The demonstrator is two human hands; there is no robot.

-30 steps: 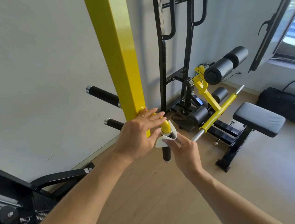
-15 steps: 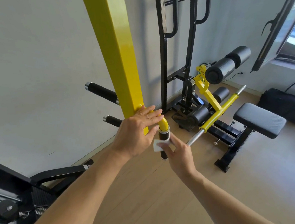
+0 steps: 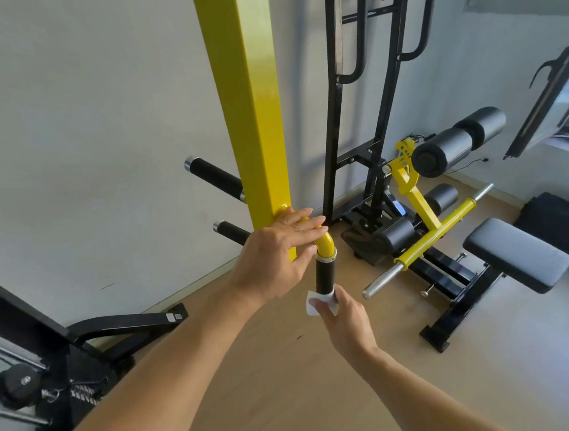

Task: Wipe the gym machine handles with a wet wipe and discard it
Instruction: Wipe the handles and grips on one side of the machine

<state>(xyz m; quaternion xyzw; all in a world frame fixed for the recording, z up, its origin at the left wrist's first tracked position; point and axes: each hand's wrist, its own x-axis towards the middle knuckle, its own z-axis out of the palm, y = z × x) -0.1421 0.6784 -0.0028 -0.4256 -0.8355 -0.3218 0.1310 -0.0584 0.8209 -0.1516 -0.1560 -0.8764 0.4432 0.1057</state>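
Right hand (image 3: 345, 316) fingers pinch the white wet wipe (image 3: 313, 304) around the bottom end of the black foam-gripped handle (image 3: 324, 277). Just above, left hand (image 3: 276, 254) rests flat, fingers open, on the yellow curved tube (image 3: 325, 242). The wipe could slide off the end here, leaving the handle's underside missed.

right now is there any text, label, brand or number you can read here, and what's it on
No text here can be read.
White sticker on the black base bar: too small to read.
QR-like mark beside it: blurred.
Round emblem on the black pulley: too small to read.
Wet wipe, black handle grip, yellow post: no print visible.
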